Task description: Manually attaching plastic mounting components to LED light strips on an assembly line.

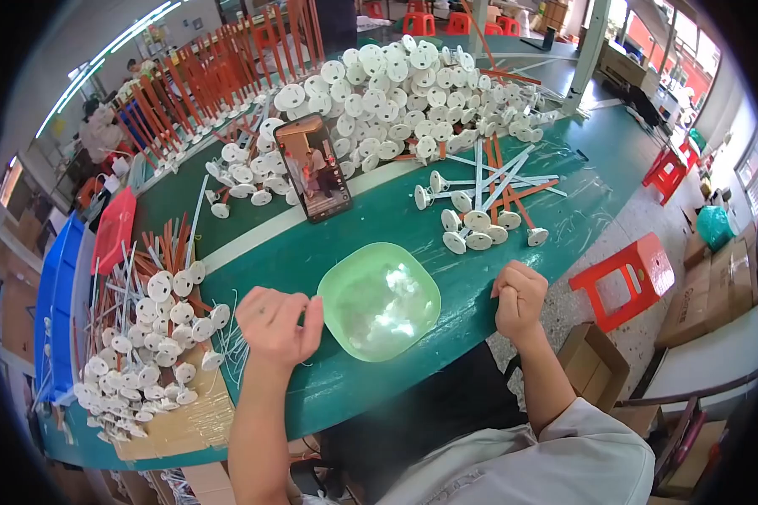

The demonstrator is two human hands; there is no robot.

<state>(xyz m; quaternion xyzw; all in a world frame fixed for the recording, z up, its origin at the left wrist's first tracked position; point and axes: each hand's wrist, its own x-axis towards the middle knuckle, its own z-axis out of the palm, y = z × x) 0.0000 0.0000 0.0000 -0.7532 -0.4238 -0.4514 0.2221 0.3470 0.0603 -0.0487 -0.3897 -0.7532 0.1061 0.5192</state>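
Two hands (274,324) (520,299), fingers perhaps empty, flanking a green bowl (379,299)

A phone (313,178) stands propped near the middle of the green surface (564,202), its screen lit. Red stools (623,278) and cardboard boxes (716,286) sit on the floor off the right edge, and blue bins (55,303) line the left edge.

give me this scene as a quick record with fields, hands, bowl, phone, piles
left hand: raised over the green table, fingers curled, beside the bowl; whether it holds anything cannot be told
right hand: loosely fisted at the table edge
bowl: pale green, between the hands, small clear pieces inside
phone: propped behind the bowl, screen lit
near pile: white discs on sticks, left of the left hand
far pile: large heap of the same
stool: red, on the floor at right
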